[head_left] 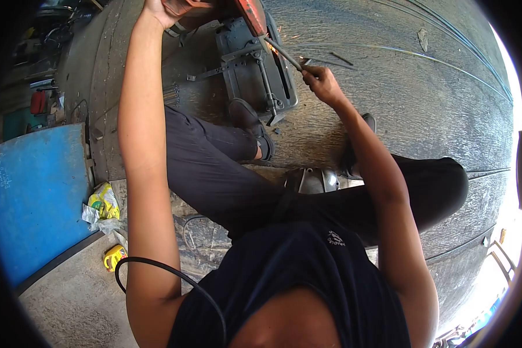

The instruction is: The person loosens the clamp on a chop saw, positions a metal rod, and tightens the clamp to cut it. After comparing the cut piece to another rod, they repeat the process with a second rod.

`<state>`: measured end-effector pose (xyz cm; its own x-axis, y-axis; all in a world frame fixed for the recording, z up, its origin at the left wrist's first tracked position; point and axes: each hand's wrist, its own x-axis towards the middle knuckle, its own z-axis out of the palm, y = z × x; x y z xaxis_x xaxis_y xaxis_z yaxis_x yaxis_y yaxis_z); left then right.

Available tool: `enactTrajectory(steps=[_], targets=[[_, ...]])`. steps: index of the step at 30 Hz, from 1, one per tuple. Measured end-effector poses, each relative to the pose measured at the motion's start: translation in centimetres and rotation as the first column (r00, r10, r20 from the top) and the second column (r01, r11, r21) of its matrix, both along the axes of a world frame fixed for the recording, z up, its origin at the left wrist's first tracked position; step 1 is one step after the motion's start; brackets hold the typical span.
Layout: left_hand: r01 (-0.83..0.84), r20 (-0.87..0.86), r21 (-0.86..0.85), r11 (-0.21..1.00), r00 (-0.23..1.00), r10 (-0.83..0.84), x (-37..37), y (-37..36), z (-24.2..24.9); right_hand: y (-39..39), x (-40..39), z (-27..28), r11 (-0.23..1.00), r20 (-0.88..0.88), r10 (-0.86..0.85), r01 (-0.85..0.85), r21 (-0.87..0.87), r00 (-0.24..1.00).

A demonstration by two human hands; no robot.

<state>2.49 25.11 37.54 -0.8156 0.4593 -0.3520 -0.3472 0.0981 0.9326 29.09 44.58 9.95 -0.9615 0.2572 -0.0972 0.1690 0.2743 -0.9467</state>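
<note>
At the top edge, my left hand [161,13] is closed on the red handle of a cutting machine, partly cut off by the frame. The machine's red arm or guard [250,16] hangs over a dark metal base [254,72] with a clamp screw. My right hand [323,84] grips the near end of a thin metal rod [283,54]. The rod's other end reaches under the red guard, where its tip is hidden. Small orange sparks show beside the rod and the base.
Short dark pieces [342,59] and long thin rods [400,51] lie on the worn floor. My shoes [252,124] are close to the base. A metal housing [312,181] sits between my legs. To the left are a blue panel [37,197], a yellow bag [103,203] and a yellow bottle [115,257].
</note>
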Motion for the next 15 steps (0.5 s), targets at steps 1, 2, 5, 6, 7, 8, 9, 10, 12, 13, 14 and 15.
enactTrajectory(steps=[1,2,5,6,7,8,9,10,12,13,14,15], targets=[[0.024,-0.013,0.01,1.0,1.0,-0.024,0.0,0.0,0.0,0.1,0.1,0.0,1.0,-0.003,0.008,-0.008,0.007,1.0],[0.025,-0.012,0.01,1.0,1.0,-0.025,-0.3,0.0,-0.1,0.0,0.3,0.4,1.0,-0.004,0.016,-0.016,0.012,1.0],[0.02,0.019,0.004,1.0,1.0,-0.02,-0.8,0.0,-0.1,-0.1,0.8,2.9,0.998,0.032,0.033,-0.031,-0.056,0.999],[0.042,0.011,0.011,0.999,0.999,-0.042,-0.6,0.0,0.0,0.2,1.0,3.0,0.998,0.034,0.03,-0.028,-0.055,0.999],[0.063,0.003,0.017,0.998,0.998,-0.063,-0.5,0.0,0.1,0.5,1.1,3.1,0.946,0.051,0.075,-0.055,-0.319,0.996],[0.063,0.004,0.016,0.998,0.998,-0.063,-0.4,0.1,0.2,0.6,1.2,3.3,0.824,0.055,0.124,-0.071,-0.562,0.991],[0.042,0.008,-0.01,0.999,0.999,-0.042,-0.2,0.2,0.3,0.5,1.2,3.5,0.823,0.056,0.125,-0.072,-0.564,0.991],[0.022,0.012,-0.036,0.999,1.0,-0.021,-0.1,0.3,0.3,0.4,1.2,3.7,0.784,0.059,0.101,-0.043,-0.619,0.993],[0.027,0.02,-0.027,0.999,0.999,-0.027,-0.5,0.0,0.0,0.3,1.2,3.9,0.743,0.062,0.076,-0.015,-0.669,0.995],[0.036,0.027,-0.019,0.999,0.999,-0.035,-0.7,-0.1,-0.1,0.2,1.2,3.8,0.755,0.06,0.053,0.0,-0.656,0.997],[0.038,0.023,-0.018,0.999,0.999,-0.037,-0.6,-0.1,-0.1,0.1,1.2,3.6,0.766,0.058,0.029,0.015,-0.643,0.998],[0.017,0.026,-0.01,1.0,1.0,-0.017,-0.5,-0.1,-0.2,0.0,1.1,3.3,0.776,0.055,0.004,0.032,-0.631,0.998]])
